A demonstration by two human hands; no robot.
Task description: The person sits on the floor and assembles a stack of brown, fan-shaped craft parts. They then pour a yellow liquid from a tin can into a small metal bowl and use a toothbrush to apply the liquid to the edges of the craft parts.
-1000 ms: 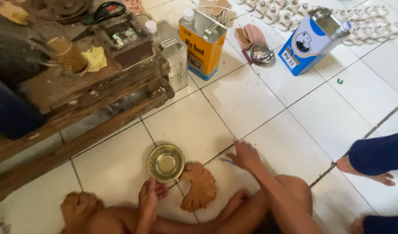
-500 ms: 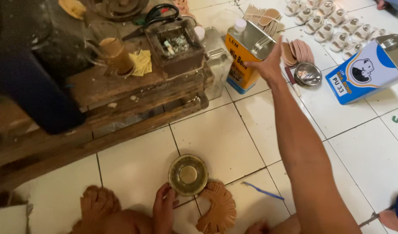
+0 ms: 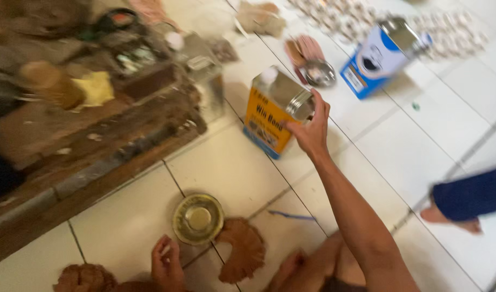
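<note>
Right now the right hand (image 3: pixel 311 135) has its grip closed around the tilted orange tin's (image 3: pixel 275 111) top corner.

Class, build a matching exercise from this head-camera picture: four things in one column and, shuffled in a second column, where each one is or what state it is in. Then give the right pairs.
Things:
1. orange tin can
2. blue and white tin can
3. round metal dish
4. brown fan-shaped piece

Places or states:
A. on the tile just right of the dish, touching its rim
B. gripped at its top by the right hand
C. far off on the tiles, top open, no hand on it
D. on the floor just above the left hand

Pairs: 1-B, 2-C, 3-D, 4-A
</note>
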